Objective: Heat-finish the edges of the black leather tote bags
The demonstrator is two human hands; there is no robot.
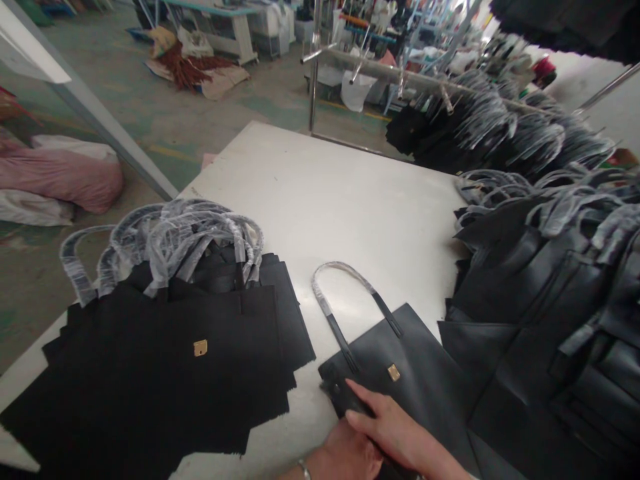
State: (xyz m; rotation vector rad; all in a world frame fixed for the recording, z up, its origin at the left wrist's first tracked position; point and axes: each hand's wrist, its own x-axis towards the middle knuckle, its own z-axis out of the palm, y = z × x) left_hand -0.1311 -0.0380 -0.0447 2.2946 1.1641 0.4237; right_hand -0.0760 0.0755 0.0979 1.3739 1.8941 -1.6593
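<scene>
In front of me a black bag panel [425, 373] lies tilted on the white table. It has one handle [323, 297] partly wrapped in clear plastic and a small gold clasp plate [394, 372]. My right hand [395, 420] is closed at the panel's left side, thumb and index finger over a narrow dark edge [345, 400]. Just below it, my left hand [345, 453], with a bracelet at the wrist, is curled against the same edge and touches the right hand. Whether that edge is a fold or a separate strip I cannot tell.
A stack of black bag panels [150, 373] with plastic-wrapped handles covers the table's left side. More black bag pieces [505, 287] are heaped at the right. The white table top [340, 193] extends behind. A metal rack [380, 67] holds further pieces; sacks [65, 173] lie on the floor.
</scene>
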